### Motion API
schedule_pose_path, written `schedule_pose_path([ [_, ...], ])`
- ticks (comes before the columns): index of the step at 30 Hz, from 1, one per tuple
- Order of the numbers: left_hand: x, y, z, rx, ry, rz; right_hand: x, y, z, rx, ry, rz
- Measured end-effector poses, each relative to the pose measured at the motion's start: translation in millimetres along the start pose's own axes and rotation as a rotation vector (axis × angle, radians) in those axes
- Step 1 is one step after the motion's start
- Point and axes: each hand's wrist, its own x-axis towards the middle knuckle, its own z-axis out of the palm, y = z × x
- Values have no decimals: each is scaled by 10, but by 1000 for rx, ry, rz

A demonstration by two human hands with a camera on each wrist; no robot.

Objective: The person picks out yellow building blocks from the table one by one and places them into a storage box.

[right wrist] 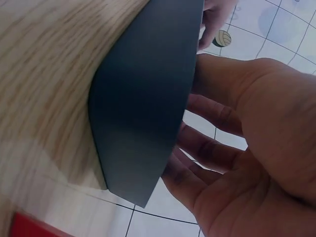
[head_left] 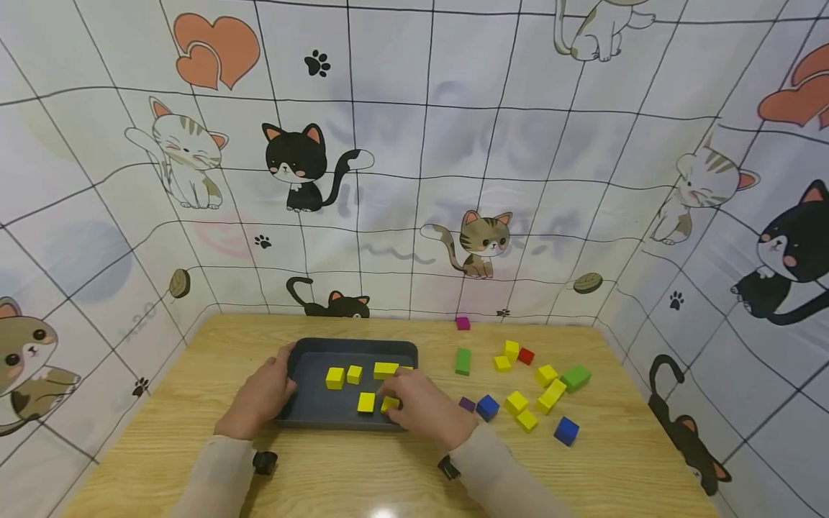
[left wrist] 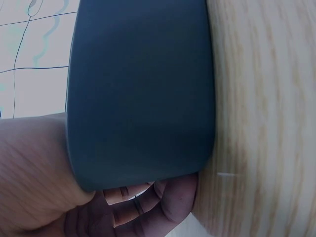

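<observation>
My left hand grips the left end of a dark grey tray. In the left wrist view, that hand's thumb side lies at the tray's rim and its fingers curl along the end wall. Over the tray's right rim reaches my right hand, its thumb and fingertips around a yellow block close over the tray floor. In the right wrist view the tray wall hides those fingertips. Other yellow pieces lie in the tray: a cube, a smaller cube, a flat-topped block and a longer block.
Right of the tray lie loose yellow blocks, green blocks, blue cubes, a red block and a purple block. A magenta cube sits at the wooden table's back edge, before a cat-print curtain.
</observation>
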Motion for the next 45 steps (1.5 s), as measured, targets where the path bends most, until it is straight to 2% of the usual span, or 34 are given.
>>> schedule_pose_path([
  [9, 5, 31, -20, -3, 2, -8, -44, -11, -19, 0, 18, 7],
  [17, 0, 32, -34, -1, 4, -2, -107, 127, -111, 8, 74, 51],
  [24, -11, 25, -31, 7, 3, -12, -185, 295, -279, 116, 148, 101],
  [26, -10, 22, -27, 7, 3, -12, -203, 365, -337, 122, 181, 114],
  [35, -5, 8, -7, 0, 11, -5, -331, 823, -611, -6, 302, 193],
  [45, -18, 16, -16, 0, 16, -5, -411, 1465, -892, -151, 311, 241],
])
